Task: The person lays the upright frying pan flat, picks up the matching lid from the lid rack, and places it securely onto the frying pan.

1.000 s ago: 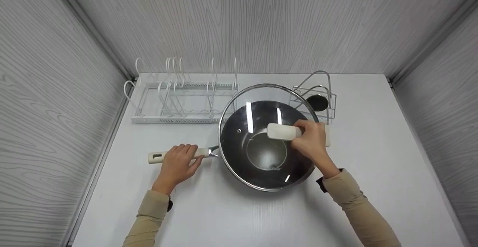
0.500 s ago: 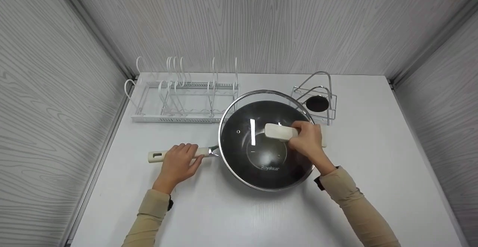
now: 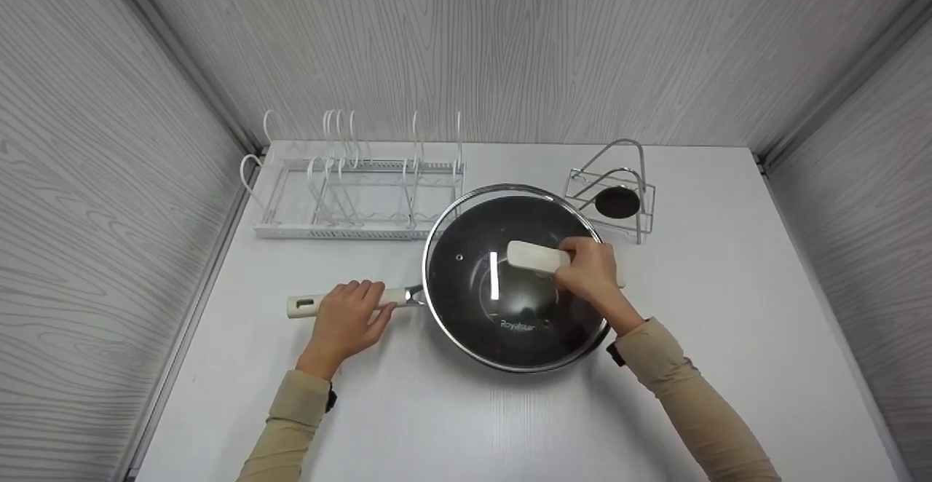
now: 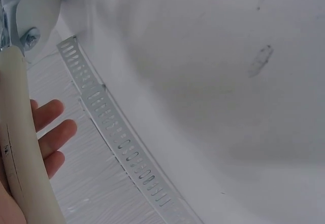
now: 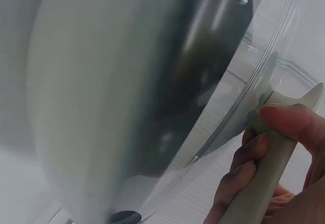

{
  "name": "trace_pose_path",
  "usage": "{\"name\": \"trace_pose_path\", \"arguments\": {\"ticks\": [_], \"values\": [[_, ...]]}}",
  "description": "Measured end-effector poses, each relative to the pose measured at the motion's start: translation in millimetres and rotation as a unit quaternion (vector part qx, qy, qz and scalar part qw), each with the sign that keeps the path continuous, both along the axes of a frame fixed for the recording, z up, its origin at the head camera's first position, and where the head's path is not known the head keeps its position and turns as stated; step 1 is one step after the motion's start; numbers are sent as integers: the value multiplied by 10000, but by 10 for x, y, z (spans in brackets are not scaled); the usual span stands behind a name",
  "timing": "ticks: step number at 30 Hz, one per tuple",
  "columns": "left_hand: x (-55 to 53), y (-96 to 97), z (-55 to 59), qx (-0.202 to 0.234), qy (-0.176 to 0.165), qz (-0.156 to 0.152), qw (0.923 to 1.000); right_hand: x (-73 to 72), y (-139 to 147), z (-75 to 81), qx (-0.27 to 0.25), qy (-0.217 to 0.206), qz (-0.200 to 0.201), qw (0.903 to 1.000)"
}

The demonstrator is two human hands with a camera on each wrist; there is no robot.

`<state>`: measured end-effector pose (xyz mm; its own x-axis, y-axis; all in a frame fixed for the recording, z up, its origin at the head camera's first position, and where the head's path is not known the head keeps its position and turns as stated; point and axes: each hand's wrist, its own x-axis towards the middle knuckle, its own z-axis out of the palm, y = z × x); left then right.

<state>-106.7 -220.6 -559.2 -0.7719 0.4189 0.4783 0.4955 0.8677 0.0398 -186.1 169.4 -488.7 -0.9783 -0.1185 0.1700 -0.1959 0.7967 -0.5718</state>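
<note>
On the white table a dark-lined frying pan with a pale outside (image 5: 91,97) sits below a clear glass lid (image 3: 502,351). My left hand (image 3: 348,319) grips the pan's cream handle (image 3: 303,306), fingers over the top; in the left wrist view the fingers reach past that handle. My right hand (image 3: 588,272) holds the lid's cream knob bar (image 3: 533,255), thumb on one side and fingers on the other. The lid's far edge reaches beyond the pan's rim in the head view. A gap shows between lid and rim in the right wrist view.
A white wire rack (image 3: 335,234) with upright hoops stands at the back left. Behind the pan to the right is a small metal wire rack (image 3: 646,223) with a dark oval disc (image 3: 617,202). Grey wood-grain panels (image 3: 510,52) enclose the table.
My right hand has brought the lid slightly left and down toward the pan, and the lid's far edge now sits closer to the pan's rim. My left hand stays on the handle.
</note>
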Motion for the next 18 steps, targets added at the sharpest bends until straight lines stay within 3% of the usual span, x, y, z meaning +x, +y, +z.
{"name": "trace_pose_path", "arguments": {"ticks": [10, 18], "values": [[-10, -27, 16, -55, 58, -46, 10000, 3, -10, 3, 97, 34, 136, 9999], [-30, -37, 11, -33, 202, -126, 9997, 42, 19, 63, -6, -420, 165, 9990]]}}
